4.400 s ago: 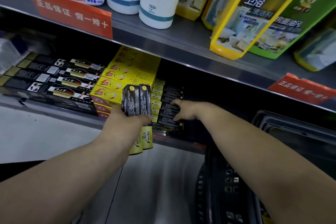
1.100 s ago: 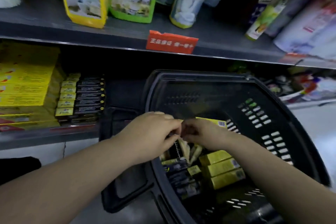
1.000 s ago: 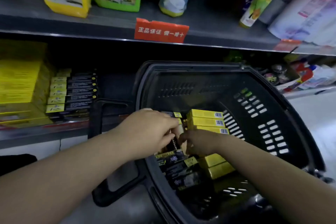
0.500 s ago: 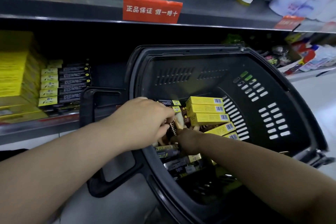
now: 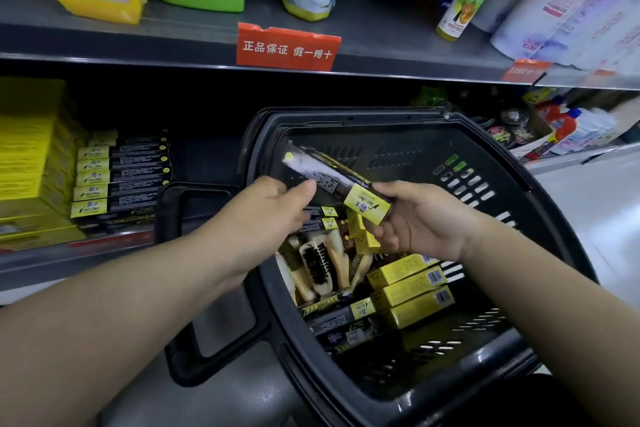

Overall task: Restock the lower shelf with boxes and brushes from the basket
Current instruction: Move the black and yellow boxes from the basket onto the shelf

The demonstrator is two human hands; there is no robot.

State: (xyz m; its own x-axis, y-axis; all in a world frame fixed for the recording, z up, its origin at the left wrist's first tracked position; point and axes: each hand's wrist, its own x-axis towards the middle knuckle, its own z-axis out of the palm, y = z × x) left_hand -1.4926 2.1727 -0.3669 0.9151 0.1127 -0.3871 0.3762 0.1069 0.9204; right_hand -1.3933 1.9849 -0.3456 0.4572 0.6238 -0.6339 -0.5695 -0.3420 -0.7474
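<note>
Head view: right hand (image 5: 420, 222) fingers grip black-yellow box (image 5: 332, 180); left hand (image 5: 266, 211) fingers touch it.

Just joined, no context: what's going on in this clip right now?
A person is restocking a store shelf from a black basket. Both hands hold one long black-and-yellow box above the basket: the right hand grips its yellow end, the left hand its middle. Brushes and more boxes lie in the basket. Matching boxes are stacked on the lower shelf to the left.
</note>
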